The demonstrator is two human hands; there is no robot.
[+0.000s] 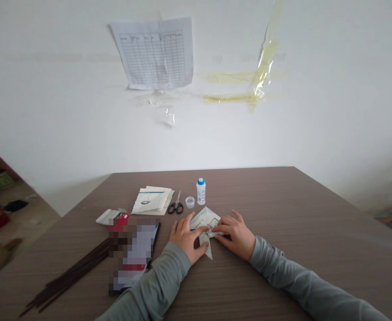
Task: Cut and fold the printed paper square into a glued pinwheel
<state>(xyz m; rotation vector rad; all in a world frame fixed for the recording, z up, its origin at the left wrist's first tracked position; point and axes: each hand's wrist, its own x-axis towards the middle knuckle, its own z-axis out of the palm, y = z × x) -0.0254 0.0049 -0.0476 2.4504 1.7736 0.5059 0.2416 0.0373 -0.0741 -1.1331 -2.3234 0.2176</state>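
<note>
A printed sheet folded into a pointed shape, the folded paper [201,220], lies on the table between my hands, with a narrow tail pointing toward me. My left hand [186,237] is at its left side, index finger pressing near the middle and thumb beside the tail. From the right, my right hand [238,234] grips the paper's edge with its fingertips, the other fingers partly raised. Just beyond the paper stand a white bottle with a blue cap [201,192] and a small clear plastic cup [189,203]. My fingers cover part of the folds.
Black-handled scissors [176,205] lie beside a stack of printed papers [152,199]. Left of my arm are an opened small box [112,217], a bundle of thin dark sticks [74,269] and a pixelated flat object [136,254]. A wall [216,142] rises behind the brown table [309,232].
</note>
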